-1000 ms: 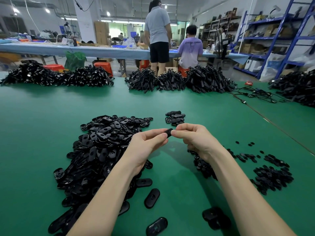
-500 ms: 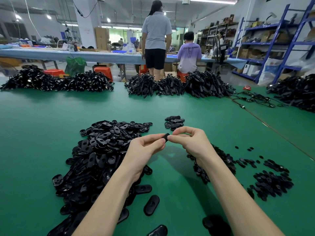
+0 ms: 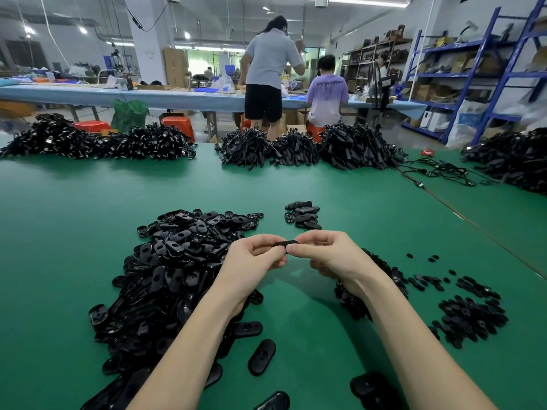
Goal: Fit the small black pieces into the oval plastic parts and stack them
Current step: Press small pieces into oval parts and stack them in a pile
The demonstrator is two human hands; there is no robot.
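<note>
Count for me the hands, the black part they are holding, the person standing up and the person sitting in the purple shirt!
Hands: 2, the left hand and the right hand
Black part pinched between them: 1
Standing person: 1
Sitting person in the purple shirt: 1
Total: 5

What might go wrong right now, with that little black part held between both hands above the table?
Both hands pinch one oval part by fingertips alone, left hand and right hand; it may slip and vanish into the big pile of look-alikes below. The right forearm lies over the small pieces and might scatter them. The finished stack looks loose and could topple.
</note>
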